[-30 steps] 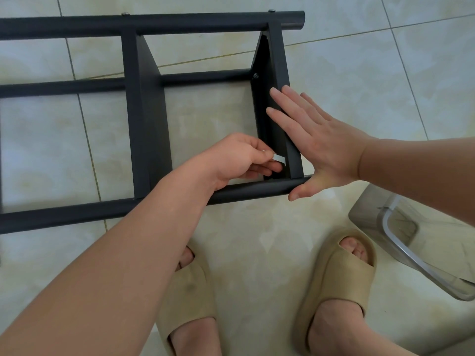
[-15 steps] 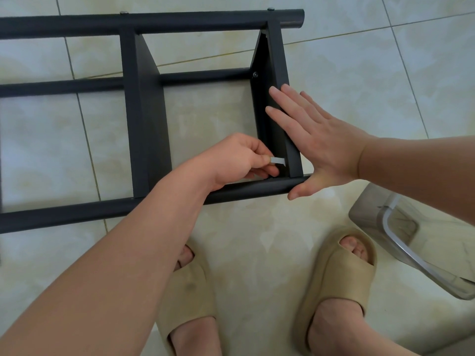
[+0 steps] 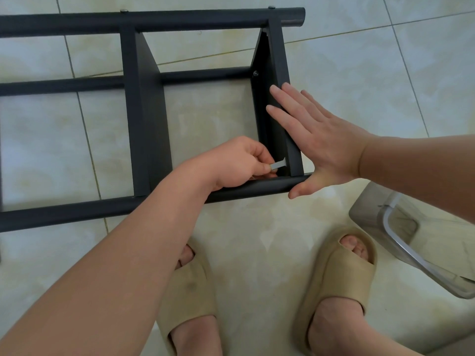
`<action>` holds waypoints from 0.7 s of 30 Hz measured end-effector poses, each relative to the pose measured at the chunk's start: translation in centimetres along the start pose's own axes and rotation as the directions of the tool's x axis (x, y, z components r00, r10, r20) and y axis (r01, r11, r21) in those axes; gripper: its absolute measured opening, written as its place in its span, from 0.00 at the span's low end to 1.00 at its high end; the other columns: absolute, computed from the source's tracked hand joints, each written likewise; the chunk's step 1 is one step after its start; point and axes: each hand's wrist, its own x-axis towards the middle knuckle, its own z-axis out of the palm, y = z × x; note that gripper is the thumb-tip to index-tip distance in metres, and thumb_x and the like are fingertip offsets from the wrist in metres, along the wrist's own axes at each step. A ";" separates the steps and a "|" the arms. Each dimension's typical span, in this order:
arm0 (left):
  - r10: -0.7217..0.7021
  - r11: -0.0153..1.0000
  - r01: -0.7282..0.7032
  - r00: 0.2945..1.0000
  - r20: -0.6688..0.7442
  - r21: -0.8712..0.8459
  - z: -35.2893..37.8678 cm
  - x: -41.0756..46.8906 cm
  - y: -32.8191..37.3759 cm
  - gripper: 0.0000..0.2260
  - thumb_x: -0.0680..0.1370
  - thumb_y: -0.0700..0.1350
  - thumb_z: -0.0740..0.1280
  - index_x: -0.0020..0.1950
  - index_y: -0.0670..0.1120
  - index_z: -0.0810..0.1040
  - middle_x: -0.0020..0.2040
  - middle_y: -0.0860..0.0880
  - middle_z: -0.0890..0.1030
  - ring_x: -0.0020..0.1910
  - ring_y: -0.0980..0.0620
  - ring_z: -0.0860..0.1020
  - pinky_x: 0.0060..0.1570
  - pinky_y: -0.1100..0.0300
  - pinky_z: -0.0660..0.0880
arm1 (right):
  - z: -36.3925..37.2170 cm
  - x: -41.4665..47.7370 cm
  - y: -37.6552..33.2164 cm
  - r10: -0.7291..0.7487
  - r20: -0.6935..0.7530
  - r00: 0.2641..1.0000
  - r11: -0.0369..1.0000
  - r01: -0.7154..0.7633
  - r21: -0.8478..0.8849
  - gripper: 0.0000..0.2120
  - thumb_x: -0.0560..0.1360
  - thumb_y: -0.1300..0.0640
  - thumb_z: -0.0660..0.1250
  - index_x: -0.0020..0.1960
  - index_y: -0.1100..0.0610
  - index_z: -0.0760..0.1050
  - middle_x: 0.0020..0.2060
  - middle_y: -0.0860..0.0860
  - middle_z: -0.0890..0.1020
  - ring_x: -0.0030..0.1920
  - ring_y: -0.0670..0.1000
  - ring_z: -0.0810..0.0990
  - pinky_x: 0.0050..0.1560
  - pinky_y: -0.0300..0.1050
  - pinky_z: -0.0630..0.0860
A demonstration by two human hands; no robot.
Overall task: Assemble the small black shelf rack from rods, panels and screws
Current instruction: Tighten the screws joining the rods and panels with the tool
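Observation:
The black shelf rack (image 3: 144, 119) lies on its side on the tiled floor, its rods running left to right and two panels standing between them. My left hand (image 3: 239, 163) pinches a small silver hex key (image 3: 278, 164) at the inner lower corner of the right panel (image 3: 279, 98), close to the near rod (image 3: 257, 187). My right hand (image 3: 316, 140) lies flat with straight fingers against the outer face of that right panel, thumb beside the near rod's end. A screw head (image 3: 255, 73) shows higher on the panel.
My two feet in beige slippers (image 3: 339, 283) stand just in front of the rack. A clear plastic container with a metal rim (image 3: 416, 242) sits on the floor at the right. Pale floor tiles surround the rack.
My left hand has turned the hex key slightly at the panel's lower corner. My right hand and the rack stay where they were.

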 end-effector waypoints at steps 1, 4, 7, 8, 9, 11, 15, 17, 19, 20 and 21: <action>0.001 1.000 -0.001 1.000 0.002 0.022 0.0 0.0 0.0 0.09 0.80 0.38 0.67 0.41 0.49 0.79 0.29 0.59 0.81 0.28 0.64 0.75 0.35 0.66 0.69 | 0.0 0.0 0.0 0.000 -0.002 1.000 1.000 0.000 0.002 0.65 0.65 0.15 0.50 0.81 0.66 0.47 0.81 0.65 0.46 0.81 0.64 0.43 0.78 0.68 0.51; 0.001 0.998 -0.002 1.000 0.011 0.070 0.0 0.1 0.1 0.08 0.79 0.39 0.69 0.41 0.49 0.79 0.29 0.57 0.77 0.26 0.63 0.72 0.34 0.65 0.67 | 0.0 0.0 0.0 0.001 -0.001 1.000 1.000 -0.001 0.006 0.65 0.65 0.15 0.50 0.81 0.66 0.47 0.81 0.65 0.46 0.81 0.64 0.43 0.78 0.68 0.51; -0.015 0.996 0.010 0.999 0.051 0.093 0.0 0.0 0.3 0.08 0.79 0.39 0.69 0.41 0.48 0.79 0.27 0.58 0.76 0.25 0.62 0.71 0.34 0.64 0.67 | 0.0 0.0 0.0 0.002 -0.004 1.000 1.000 -0.002 0.007 0.66 0.65 0.15 0.50 0.81 0.66 0.48 0.81 0.65 0.47 0.81 0.65 0.43 0.78 0.68 0.51; -0.023 0.995 0.017 0.998 0.061 0.095 0.0 0.0 0.3 0.08 0.79 0.39 0.68 0.41 0.48 0.79 0.27 0.57 0.76 0.26 0.61 0.71 0.34 0.63 0.67 | 0.0 0.0 0.0 0.002 -0.006 1.000 1.000 -0.002 0.008 0.66 0.65 0.15 0.50 0.81 0.66 0.48 0.81 0.65 0.47 0.81 0.65 0.43 0.78 0.68 0.51; -0.029 0.995 0.022 0.997 0.066 0.094 0.0 0.0 0.4 0.08 0.79 0.39 0.68 0.41 0.48 0.79 0.28 0.56 0.76 0.27 0.60 0.72 0.35 0.63 0.68 | 0.0 0.0 -0.1 0.002 -0.006 1.000 1.000 -0.001 0.008 0.66 0.65 0.15 0.51 0.81 0.66 0.48 0.81 0.65 0.47 0.81 0.65 0.44 0.78 0.68 0.51; -0.033 0.996 0.028 0.997 0.066 0.084 0.0 0.1 0.3 0.07 0.79 0.39 0.69 0.41 0.48 0.80 0.32 0.52 0.77 0.30 0.57 0.73 0.37 0.61 0.69 | 0.0 0.0 -0.1 0.002 -0.005 1.000 1.000 -0.002 0.008 0.66 0.65 0.15 0.51 0.81 0.66 0.48 0.81 0.65 0.47 0.81 0.65 0.43 0.78 0.68 0.51; -0.044 0.999 0.044 0.999 -0.010 -0.026 0.1 0.2 0.0 0.07 0.79 0.38 0.68 0.43 0.47 0.81 0.37 0.50 0.83 0.32 0.58 0.78 0.36 0.67 0.73 | -0.1 0.0 -0.1 0.005 -0.001 1.000 1.000 -0.005 0.008 0.66 0.65 0.15 0.51 0.81 0.67 0.48 0.80 0.65 0.47 0.81 0.65 0.43 0.78 0.68 0.51; -0.054 0.994 0.046 0.996 -0.077 -0.103 0.2 0.4 -0.2 0.07 0.78 0.36 0.69 0.43 0.47 0.81 0.34 0.50 0.84 0.30 0.60 0.80 0.34 0.69 0.75 | -0.2 0.0 -0.1 0.006 0.000 1.000 1.000 -0.006 0.007 0.66 0.65 0.15 0.52 0.81 0.67 0.49 0.80 0.65 0.47 0.81 0.65 0.43 0.78 0.68 0.51; -0.025 0.997 0.016 0.992 -0.124 -0.075 0.3 0.5 -0.4 0.08 0.77 0.37 0.70 0.41 0.48 0.81 0.33 0.51 0.84 0.33 0.57 0.82 0.40 0.63 0.79 | -0.2 0.0 -0.1 0.005 0.000 1.000 1.000 -0.005 0.004 0.66 0.65 0.16 0.53 0.81 0.67 0.49 0.80 0.66 0.47 0.81 0.65 0.44 0.78 0.68 0.51; 0.001 0.999 -0.005 0.990 -0.140 -0.032 0.4 0.6 -0.4 0.09 0.77 0.37 0.71 0.40 0.50 0.81 0.34 0.51 0.85 0.35 0.55 0.83 0.45 0.59 0.80 | -0.2 0.0 -0.1 0.005 0.000 1.000 1.000 -0.005 0.002 0.66 0.65 0.16 0.53 0.81 0.67 0.49 0.80 0.66 0.47 0.81 0.65 0.44 0.78 0.68 0.51; 0.020 1.000 -0.020 0.988 -0.155 0.005 0.5 0.6 -0.4 0.10 0.77 0.38 0.71 0.39 0.51 0.81 0.34 0.53 0.85 0.36 0.55 0.83 0.49 0.55 0.81 | -0.2 0.0 -0.1 0.004 0.000 1.000 1.000 -0.004 0.000 0.66 0.65 0.16 0.52 0.81 0.67 0.49 0.80 0.66 0.47 0.81 0.65 0.44 0.78 0.68 0.51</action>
